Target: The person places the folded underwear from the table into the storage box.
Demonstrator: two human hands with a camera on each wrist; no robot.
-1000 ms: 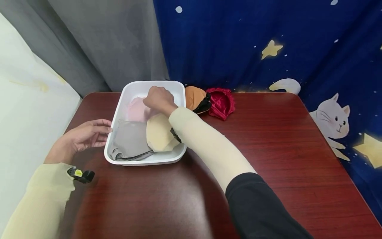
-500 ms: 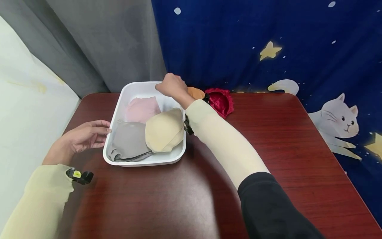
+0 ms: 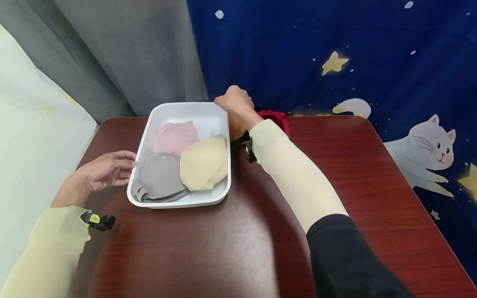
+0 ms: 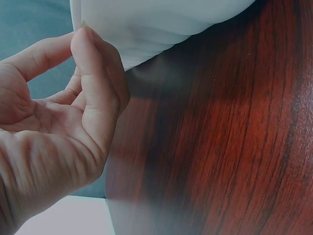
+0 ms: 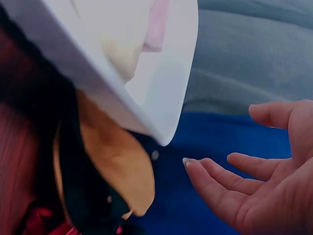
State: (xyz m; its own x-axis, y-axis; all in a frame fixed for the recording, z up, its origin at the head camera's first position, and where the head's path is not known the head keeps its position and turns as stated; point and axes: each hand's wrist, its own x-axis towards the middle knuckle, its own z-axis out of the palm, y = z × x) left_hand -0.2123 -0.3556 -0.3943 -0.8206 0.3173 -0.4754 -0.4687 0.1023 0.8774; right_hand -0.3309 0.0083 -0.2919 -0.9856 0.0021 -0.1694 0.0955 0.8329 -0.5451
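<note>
A white plastic tub (image 3: 179,204) stands on the table at left in the head view. Inside lie folded pink cloth (image 3: 177,138), folded grey cloth (image 3: 162,176) and a beige cloth piece (image 3: 205,163). My left hand (image 3: 108,170) is at the tub's left side, its loosely bent fingertips right at the rim, as the left wrist view also shows. Beyond the tub's far right corner is my right hand (image 3: 238,103), over an orange fabric piece with black trim (image 5: 115,154). In the right wrist view its fingers and thumb are spread, holding nothing.
A red ruffled satin piece (image 3: 281,120), partly hidden by the right forearm, lies beside the orange one at the back edge of the brown table (image 3: 357,178). Grey (image 3: 149,49) and blue star-patterned curtains (image 3: 268,45) hang behind; a white surface (image 3: 33,107) borders the left.
My right hand has moved from over the pink cloth, out across the tub's far right corner, to above the orange piece. The left hand has stayed at the tub's rim.
</note>
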